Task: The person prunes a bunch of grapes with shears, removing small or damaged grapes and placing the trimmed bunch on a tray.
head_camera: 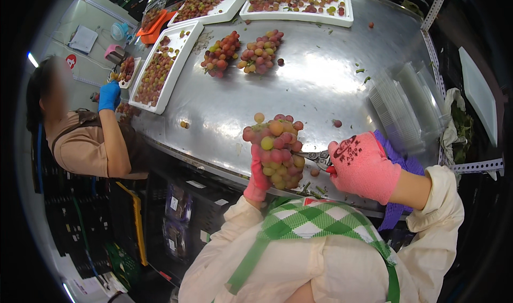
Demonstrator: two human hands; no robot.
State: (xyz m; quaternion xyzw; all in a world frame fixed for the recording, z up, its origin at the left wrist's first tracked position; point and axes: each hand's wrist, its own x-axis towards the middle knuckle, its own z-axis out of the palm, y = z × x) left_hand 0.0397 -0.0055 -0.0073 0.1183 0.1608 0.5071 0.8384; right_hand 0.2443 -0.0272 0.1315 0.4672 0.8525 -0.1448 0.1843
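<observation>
My left hand (257, 172), in a pink glove, supports a bunch of grapes (280, 152) above the near edge of the metal table (224, 130). The grapes run from yellow-green to dull red and hide most of that hand's fingers. In a pink coated glove with dark print, my right hand (360, 166) grips small pruning snips (318, 157) with red handles. The blades point left and reach the right side of the bunch; their tips are partly hidden among the grapes. Farther back, two more bunches of grapes (220, 54) (261, 52) lie side by side.
White foam trays (182, 58) of loose grapes line the back and left. Clear plastic containers (400, 102) are stacked at right beside purple netting (408, 166). A co-worker's blue-gloved hand (109, 95) is at the left. Loose grapes (337, 123) and stem bits (320, 189) lie about. Black crates (192, 198) stand below.
</observation>
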